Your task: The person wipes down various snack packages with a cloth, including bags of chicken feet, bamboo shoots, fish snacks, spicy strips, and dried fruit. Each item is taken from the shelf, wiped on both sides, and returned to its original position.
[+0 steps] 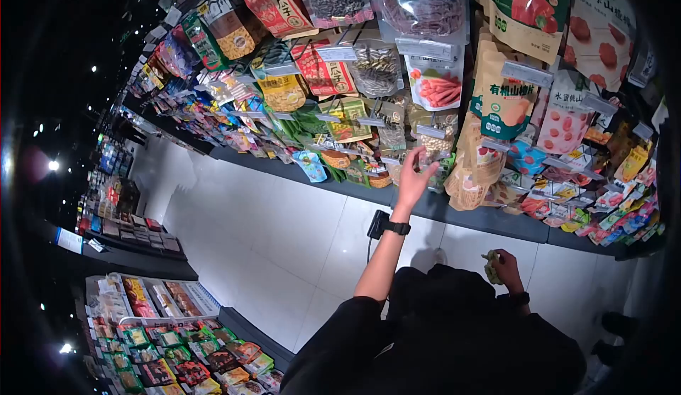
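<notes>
My left hand (417,174) is raised toward the hanging snack rack, its fingers spread with nothing between them. Just past its fingertips hangs a clear bag of pale round nuts or beans (434,134), and a greenish bag (441,171) sits right beside the fingers. Brown paper-like pouches (472,164) hang a little to the right. Lower down at my right side, my right hand (506,270) is closed around a small crumpled green packet (491,267). A dark band circles each wrist.
Dense rows of bagged snacks (347,122) with price tags line the rack ahead. Behind me to the left stands a low display of packets (177,356). Pale floor tiles (284,232) run between. A black device with a cable (377,225) is near my left wrist. Dark shoes (616,324) appear at right.
</notes>
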`<move>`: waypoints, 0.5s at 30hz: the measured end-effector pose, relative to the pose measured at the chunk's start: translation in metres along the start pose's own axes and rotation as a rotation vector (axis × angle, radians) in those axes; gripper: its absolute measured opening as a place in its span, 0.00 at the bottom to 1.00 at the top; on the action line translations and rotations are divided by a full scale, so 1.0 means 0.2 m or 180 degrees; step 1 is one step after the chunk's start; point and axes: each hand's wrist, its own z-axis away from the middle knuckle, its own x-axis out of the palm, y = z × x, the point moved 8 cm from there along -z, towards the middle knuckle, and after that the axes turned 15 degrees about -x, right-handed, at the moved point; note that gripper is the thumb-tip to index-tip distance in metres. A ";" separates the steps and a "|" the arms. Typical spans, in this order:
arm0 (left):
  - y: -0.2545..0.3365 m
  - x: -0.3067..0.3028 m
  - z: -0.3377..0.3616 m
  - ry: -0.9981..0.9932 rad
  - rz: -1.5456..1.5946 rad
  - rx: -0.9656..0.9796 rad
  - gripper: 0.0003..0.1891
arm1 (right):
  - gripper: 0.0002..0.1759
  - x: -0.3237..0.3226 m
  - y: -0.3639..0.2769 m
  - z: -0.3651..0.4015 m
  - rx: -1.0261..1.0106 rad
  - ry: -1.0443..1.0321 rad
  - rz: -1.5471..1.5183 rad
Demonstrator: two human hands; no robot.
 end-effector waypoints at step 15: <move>0.44 0.08 -0.97 -0.0423 -0.0513 0.0663 0.27 | 0.14 0.34 -0.05 -0.09 0.0367 0.1427 -0.0146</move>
